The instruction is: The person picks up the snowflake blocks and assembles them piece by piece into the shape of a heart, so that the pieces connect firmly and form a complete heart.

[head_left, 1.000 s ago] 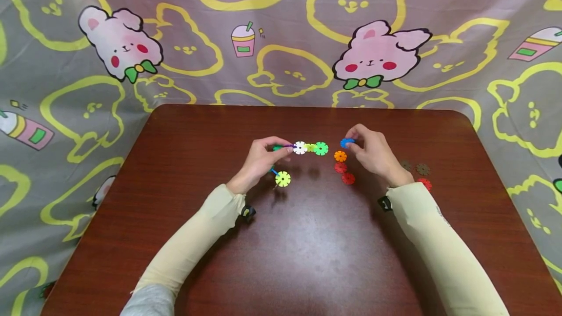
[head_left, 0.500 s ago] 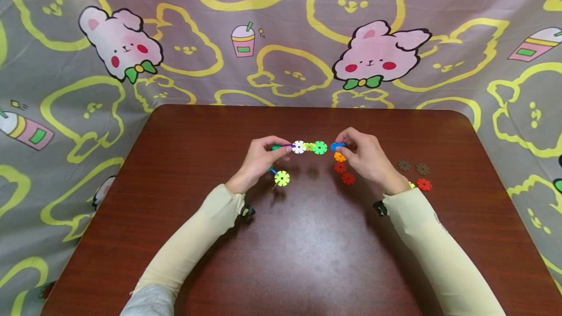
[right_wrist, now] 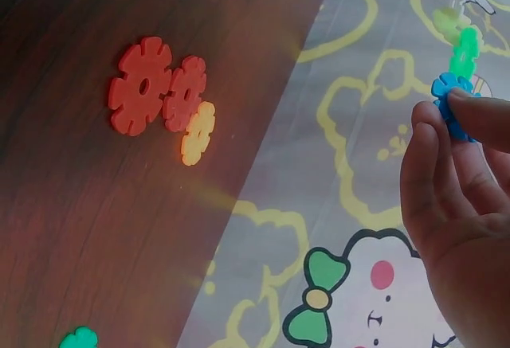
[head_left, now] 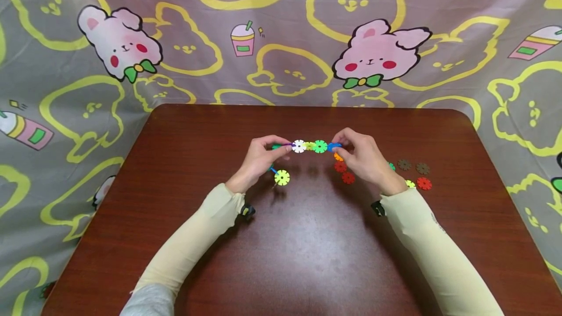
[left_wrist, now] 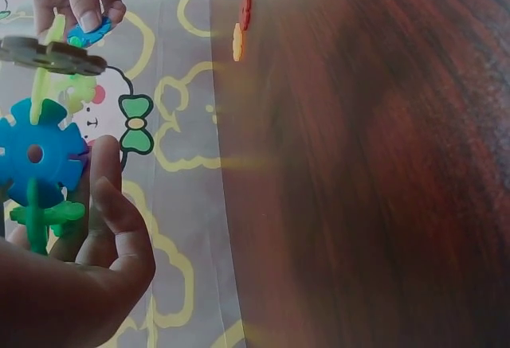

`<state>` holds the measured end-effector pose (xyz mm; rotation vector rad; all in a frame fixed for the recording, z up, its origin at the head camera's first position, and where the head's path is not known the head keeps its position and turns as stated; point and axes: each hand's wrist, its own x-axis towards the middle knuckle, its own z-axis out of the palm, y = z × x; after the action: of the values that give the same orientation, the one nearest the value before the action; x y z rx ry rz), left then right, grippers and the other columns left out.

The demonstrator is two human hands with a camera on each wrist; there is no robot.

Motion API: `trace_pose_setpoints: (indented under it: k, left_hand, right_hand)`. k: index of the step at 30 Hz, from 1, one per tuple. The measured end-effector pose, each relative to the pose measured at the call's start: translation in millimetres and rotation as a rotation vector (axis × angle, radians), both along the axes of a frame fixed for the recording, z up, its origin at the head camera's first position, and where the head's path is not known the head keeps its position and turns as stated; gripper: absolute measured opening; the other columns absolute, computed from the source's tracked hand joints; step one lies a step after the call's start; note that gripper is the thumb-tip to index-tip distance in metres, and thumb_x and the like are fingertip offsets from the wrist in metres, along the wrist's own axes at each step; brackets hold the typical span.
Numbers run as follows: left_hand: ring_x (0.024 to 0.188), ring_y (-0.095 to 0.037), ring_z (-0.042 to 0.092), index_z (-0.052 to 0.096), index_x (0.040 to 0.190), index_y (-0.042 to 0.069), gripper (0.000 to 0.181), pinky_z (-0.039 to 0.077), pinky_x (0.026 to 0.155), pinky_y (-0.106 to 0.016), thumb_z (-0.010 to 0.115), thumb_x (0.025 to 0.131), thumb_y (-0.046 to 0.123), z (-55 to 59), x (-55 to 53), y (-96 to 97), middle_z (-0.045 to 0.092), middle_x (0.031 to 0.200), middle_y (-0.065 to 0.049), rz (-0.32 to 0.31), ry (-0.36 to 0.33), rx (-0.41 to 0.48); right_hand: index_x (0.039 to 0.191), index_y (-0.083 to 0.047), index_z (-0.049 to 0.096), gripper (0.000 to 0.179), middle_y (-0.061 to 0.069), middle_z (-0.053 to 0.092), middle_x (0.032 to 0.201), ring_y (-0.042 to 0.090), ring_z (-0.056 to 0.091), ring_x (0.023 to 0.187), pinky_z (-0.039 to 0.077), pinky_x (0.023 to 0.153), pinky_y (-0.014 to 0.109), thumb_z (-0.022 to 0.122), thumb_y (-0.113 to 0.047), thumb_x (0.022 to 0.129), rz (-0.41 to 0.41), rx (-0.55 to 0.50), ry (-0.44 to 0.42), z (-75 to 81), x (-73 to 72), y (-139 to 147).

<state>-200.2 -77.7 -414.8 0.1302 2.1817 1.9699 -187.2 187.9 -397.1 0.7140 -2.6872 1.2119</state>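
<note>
My left hand (head_left: 259, 157) pinches a linked chain of slotted plastic snowflake discs, held above the table. Around its fingers the left wrist view shows a blue disc (left_wrist: 60, 129) and a brown disc (left_wrist: 72, 60) of the chain. A yellow disc (head_left: 282, 177) hangs below the hand. Rightward, the chain continues with a white disc (head_left: 299, 146), a yellow-green disc (head_left: 309, 146) and a bright green disc (head_left: 320, 147). Between thumb and fingers, my right hand (head_left: 366, 160) pinches a blue disc (right_wrist: 442, 89) against the green one's edge. Whether their slots interlock I cannot tell.
On the brown table (head_left: 307, 252), an orange disc (right_wrist: 198, 133) and two red discs (right_wrist: 142, 87) lie under the right hand. Farther right lie two brown discs (head_left: 404, 165), a red disc (head_left: 424, 183), a yellow disc (head_left: 410, 184) and a partly hidden green disc (head_left: 391, 166).
My right hand has moved left with the blue disc, from apart to meeting the chain's green end. The left hand has stayed nearly still, keeping its grip.
</note>
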Motion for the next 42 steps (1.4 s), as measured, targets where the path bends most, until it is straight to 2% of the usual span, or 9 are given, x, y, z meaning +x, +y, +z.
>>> trace_pose_setpoints:
  k: [7, 13, 20, 24, 26, 29, 32, 37, 42]
  left_hand:
    - [0.093, -0.043, 0.068, 0.073, 0.102, 0.008, 0.018, 0.055, 0.068, -0.033, 0.072, 0.087, 0.018, 1.5, 0.5, -2.1, 0.074, 0.093, -0.009, 0.009, 0.001, -0.028]
    - [0.091, -0.04, 0.07, 0.073, 0.102, 0.007, 0.019, 0.056, 0.075, -0.037, 0.073, 0.087, 0.019, 1.0, -0.9, -3.2, 0.073, 0.097, -0.014, 0.008, 0.007, -0.041]
    - [0.09, -0.038, 0.07, 0.074, 0.102, 0.008, 0.019, 0.046, 0.056, -0.023, 0.073, 0.086, 0.019, 1.8, -1.4, -2.6, 0.074, 0.088, -0.004, 0.01, 0.009, -0.041]
    - [0.092, -0.039, 0.07, 0.074, 0.102, 0.009, 0.018, 0.04, 0.05, -0.019, 0.073, 0.087, 0.019, 2.4, -0.7, -2.8, 0.075, 0.091, -0.01, 0.013, 0.0, -0.042]
    - [0.094, -0.039, 0.07, 0.075, 0.103, 0.01, 0.018, 0.046, 0.055, -0.021, 0.072, 0.088, 0.019, 2.4, -0.5, -3.2, 0.074, 0.095, -0.016, 0.011, -0.005, -0.044]
    - [0.096, -0.039, 0.069, 0.076, 0.103, 0.009, 0.018, 0.057, 0.071, -0.034, 0.072, 0.088, 0.018, 2.0, -0.7, -3.8, 0.073, 0.097, -0.021, 0.009, -0.006, -0.052]
    - [0.096, -0.041, 0.068, 0.076, 0.103, 0.006, 0.019, 0.055, 0.086, -0.051, 0.072, 0.087, 0.016, 1.3, -1.2, -4.1, 0.072, 0.095, -0.024, 0.012, 0.005, -0.055]
    - [0.095, -0.046, 0.067, 0.076, 0.103, 0.004, 0.019, 0.052, 0.087, -0.056, 0.072, 0.087, 0.015, 1.2, -1.1, -4.1, 0.071, 0.095, -0.026, 0.023, 0.022, -0.05]
    - [0.095, -0.046, 0.067, 0.075, 0.102, 0.003, 0.019, 0.053, 0.089, -0.054, 0.071, 0.087, 0.013, 0.4, 0.1, -4.4, 0.072, 0.094, -0.025, 0.026, 0.014, -0.03]
  right_hand:
    - [0.1, -0.008, 0.06, 0.018, 0.006, 0.068, 0.093, 0.017, 0.063, 0.083, 0.057, 0.075, 0.035, 0.07, -0.002, 0.086, 0.013, -0.019, 0.022, -3.0, -2.5, -2]
    - [0.101, -0.008, 0.058, 0.019, 0.005, 0.067, 0.092, 0.016, 0.062, 0.082, 0.058, 0.077, 0.039, 0.07, -0.005, 0.087, 0.009, -0.045, 0.021, -4.8, -2.2, -2]
    - [0.101, -0.007, 0.056, 0.019, 0.006, 0.066, 0.091, 0.016, 0.061, 0.083, 0.058, 0.08, 0.041, 0.069, -0.004, 0.088, 0.016, -0.058, 0.028, -5.3, -1.9, -5]
    - [0.101, -0.007, 0.057, 0.019, 0.006, 0.067, 0.092, 0.016, 0.062, 0.083, 0.058, 0.079, 0.04, 0.069, -0.004, 0.087, 0.005, -0.075, 0.017, -5.5, -0.1, -7]
    - [0.101, -0.006, 0.058, 0.018, 0.007, 0.068, 0.091, 0.016, 0.063, 0.082, 0.059, 0.078, 0.038, 0.069, -0.004, 0.087, -0.008, -0.084, 0.014, -6.6, 0.4, -9]
    - [0.099, -0.007, 0.06, 0.016, 0.007, 0.069, 0.09, 0.014, 0.063, 0.08, 0.058, 0.075, 0.029, 0.069, -0.003, 0.087, -0.032, -0.095, 0.023, -9.2, 1.6, -11]
    - [0.096, -0.006, 0.062, 0.014, 0.008, 0.071, 0.088, 0.013, 0.063, 0.076, 0.055, 0.069, 0.019, 0.07, -0.003, 0.086, -0.051, -0.111, 0.049, -12.8, 2.7, -13]
    - [0.095, -0.007, 0.064, 0.012, 0.006, 0.072, 0.086, 0.014, 0.063, 0.071, 0.049, 0.059, 0.015, 0.071, -0.005, 0.086, -0.082, -0.125, 0.08, -14.9, 4.6, -15]
    - [0.094, -0.007, 0.065, 0.01, 0.007, 0.073, 0.086, 0.018, 0.064, 0.068, 0.048, 0.057, 0.016, 0.071, -0.006, 0.086, -0.088, -0.145, 0.078, -13.9, 5.7, -17]
